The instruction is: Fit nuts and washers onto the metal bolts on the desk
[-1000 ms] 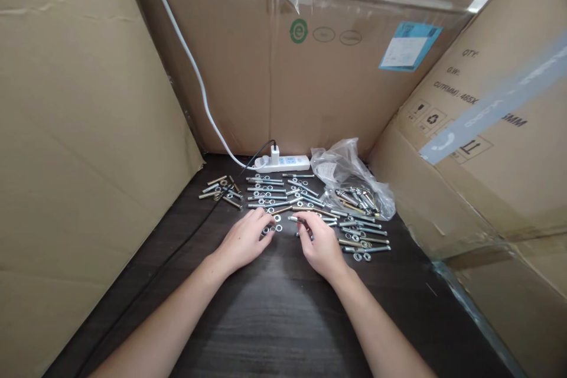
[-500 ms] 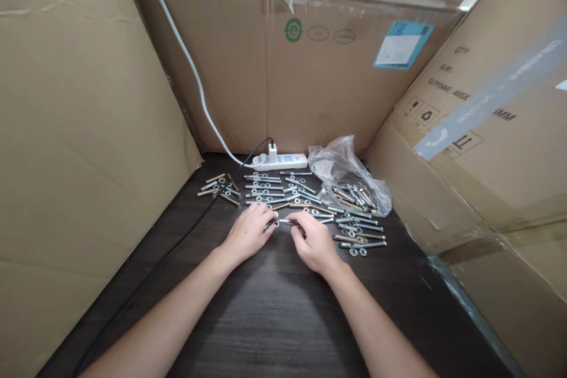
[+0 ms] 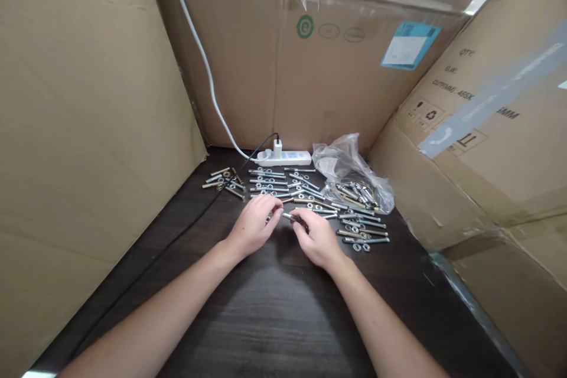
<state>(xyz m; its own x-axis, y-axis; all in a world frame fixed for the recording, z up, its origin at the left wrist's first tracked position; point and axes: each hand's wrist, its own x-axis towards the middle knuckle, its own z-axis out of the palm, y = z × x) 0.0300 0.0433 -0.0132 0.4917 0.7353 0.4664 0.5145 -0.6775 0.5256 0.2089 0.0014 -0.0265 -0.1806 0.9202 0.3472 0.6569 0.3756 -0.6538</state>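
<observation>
My right hand (image 3: 318, 237) is closed around a short silver bolt (image 3: 287, 216), whose end sticks out to the left between thumb and fingers. Facing it, my left hand (image 3: 253, 227) has thumb and forefinger pinched close to the bolt's tip; whatever lies in that pinch is too small to make out. Beneath the left fingertips a small washer (image 3: 268, 218) partly shows on the dark table (image 3: 270, 319). Just beyond both hands lie rows of silver and brass-coloured bolts (image 3: 269, 183) with nuts and washers among them.
More bolts with washers (image 3: 362, 230) lie to the right of my hands, and a loose group (image 3: 224, 181) lies at the left. A clear plastic bag (image 3: 343, 159) holds further bolts. Behind stands a white power strip (image 3: 290, 158); a black cable (image 3: 186, 230) crosses the left side. Cardboard walls (image 3: 239, 71) enclose the table.
My left fingertips have risen from the washers towards the bolt's end. The right hand keeps the bolt, now tilted slightly. The whole view has shifted a little.
</observation>
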